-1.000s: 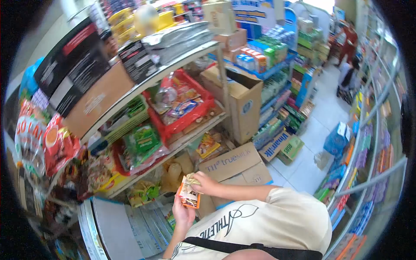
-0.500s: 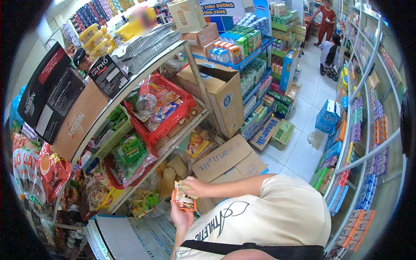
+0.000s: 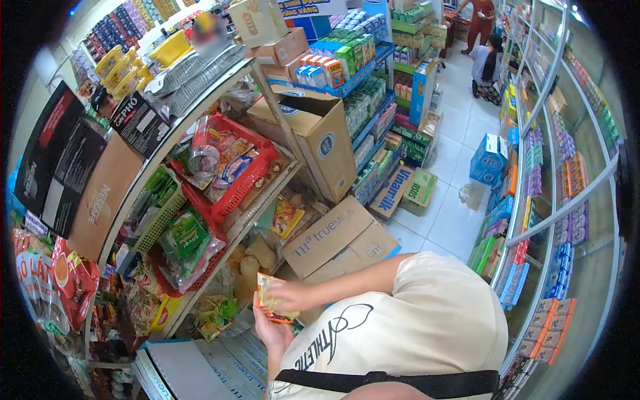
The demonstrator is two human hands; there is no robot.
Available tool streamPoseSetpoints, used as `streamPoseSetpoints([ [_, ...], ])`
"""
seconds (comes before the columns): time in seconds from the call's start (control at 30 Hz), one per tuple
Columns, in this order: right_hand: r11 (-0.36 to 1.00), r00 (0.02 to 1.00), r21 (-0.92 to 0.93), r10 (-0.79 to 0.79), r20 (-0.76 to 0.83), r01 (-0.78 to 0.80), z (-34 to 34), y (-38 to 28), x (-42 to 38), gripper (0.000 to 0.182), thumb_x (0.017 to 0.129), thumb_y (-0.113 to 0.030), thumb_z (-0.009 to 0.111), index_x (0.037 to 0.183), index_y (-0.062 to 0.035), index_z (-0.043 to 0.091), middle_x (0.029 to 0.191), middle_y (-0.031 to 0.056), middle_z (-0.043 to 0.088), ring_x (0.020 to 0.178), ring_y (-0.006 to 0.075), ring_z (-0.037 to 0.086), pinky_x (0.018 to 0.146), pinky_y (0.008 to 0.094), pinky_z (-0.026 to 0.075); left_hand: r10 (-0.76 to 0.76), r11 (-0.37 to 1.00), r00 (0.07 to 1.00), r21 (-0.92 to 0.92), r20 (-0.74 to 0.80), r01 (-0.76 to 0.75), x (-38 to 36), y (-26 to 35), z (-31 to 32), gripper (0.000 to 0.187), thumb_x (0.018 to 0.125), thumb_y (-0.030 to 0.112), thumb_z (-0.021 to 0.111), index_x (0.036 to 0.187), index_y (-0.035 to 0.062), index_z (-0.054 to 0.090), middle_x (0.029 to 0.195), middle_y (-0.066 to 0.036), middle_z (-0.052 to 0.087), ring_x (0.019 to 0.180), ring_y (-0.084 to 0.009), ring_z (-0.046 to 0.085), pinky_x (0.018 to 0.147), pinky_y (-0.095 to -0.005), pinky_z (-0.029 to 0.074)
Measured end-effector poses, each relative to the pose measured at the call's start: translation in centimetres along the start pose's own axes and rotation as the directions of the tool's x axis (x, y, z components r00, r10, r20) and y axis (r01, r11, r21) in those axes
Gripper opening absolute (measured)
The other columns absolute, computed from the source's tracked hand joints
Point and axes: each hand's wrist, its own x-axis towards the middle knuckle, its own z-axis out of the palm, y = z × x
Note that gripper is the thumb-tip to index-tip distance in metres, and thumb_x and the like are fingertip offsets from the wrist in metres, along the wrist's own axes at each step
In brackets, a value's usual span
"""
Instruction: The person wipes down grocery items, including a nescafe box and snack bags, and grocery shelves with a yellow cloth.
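My left hand (image 3: 272, 331) is closed around the lower left edge of a small orange-edged packet (image 3: 266, 283) with a pale face, held upright in front of my body. Across the face of the packet lies my right hand (image 3: 293, 297), its fingers smeared by motion. Whether those fingers grip anything cannot be made out. Just beyond the packet, a flattened brown TH true MILK carton (image 3: 327, 240) leans near the shelf's foot. Bags of pale goods (image 3: 250, 268) sit on the low shelf behind my hands.
At left, a rack holds a red basket (image 3: 243, 183) of packets and a green basket (image 3: 160, 217). A tall open carton (image 3: 327, 150) stands beside it. Glass-fronted shelves (image 3: 560, 220) line the right. Two people (image 3: 487, 70) are down the tiled aisle (image 3: 433, 193).
The packet has risen slightly and turned more upright in my left hand. My right hand has moved down over its face. The view has shifted a little to the right.
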Motion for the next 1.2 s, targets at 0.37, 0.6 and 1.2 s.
streamPoseSetpoints([
  [0.37, 0.981, 0.985, -0.078, 0.175, -0.011, -0.175, -1.2, 2.9, 1.7, 0.036, 0.08, -0.023, 0.061, 0.109, -0.0032, 0.053, 0.104, 0.0157, 0.052, 0.097, 0.0315, 0.052, 0.085, 0.038, 0.042, 0.006, 0.991, 0.999, -0.136, -0.035, -0.01, 0.7, 1.3, 0.4, 0.043, 0.098, 0.027, 0.025, 0.133, 0.0041, 0.036, 0.133, -0.012, 0.042, 0.119, -0.0239, 0.044, 0.1, -0.039, 0.035],
  [0.6, 0.996, 0.944, 0.028, -0.094, 0.316, 0.089, -0.9, -2.8, 3.0, 0.038, 0.076, -0.026, 0.064, 0.105, -0.0051, 0.053, 0.1, 0.0158, 0.052, 0.093, 0.0328, 0.053, 0.08, 0.0389, 0.044, 0.008, 0.997, 0.998, -0.075, -0.056, -0.012, 1.5, 2.8, 0.5, 0.045, 0.098, 0.031, 0.025, 0.131, 0.0046, 0.039, 0.128, -0.013, 0.048, 0.115, -0.026, 0.048, 0.098, -0.0382, 0.037],
  [1.2, 0.577, 0.785, 0.696, 0.618, -0.03, -0.428, 0.4, 6.6, 4.3, 0.023, 0.088, -0.024, 0.053, 0.099, -0.003, 0.053, 0.089, 0.0072, 0.059, 0.08, 0.0138, 0.056, 0.074, 0.0281, 0.046, -0.041, 0.99, 0.994, -0.131, 0.105, 0.055, -0.1, 2.0, 0.1, 0.047, 0.097, 0.03, 0.03, 0.133, 0.0006, 0.033, 0.133, -0.014, 0.042, 0.12, -0.0271, 0.043, 0.102, -0.0417, 0.033],
])
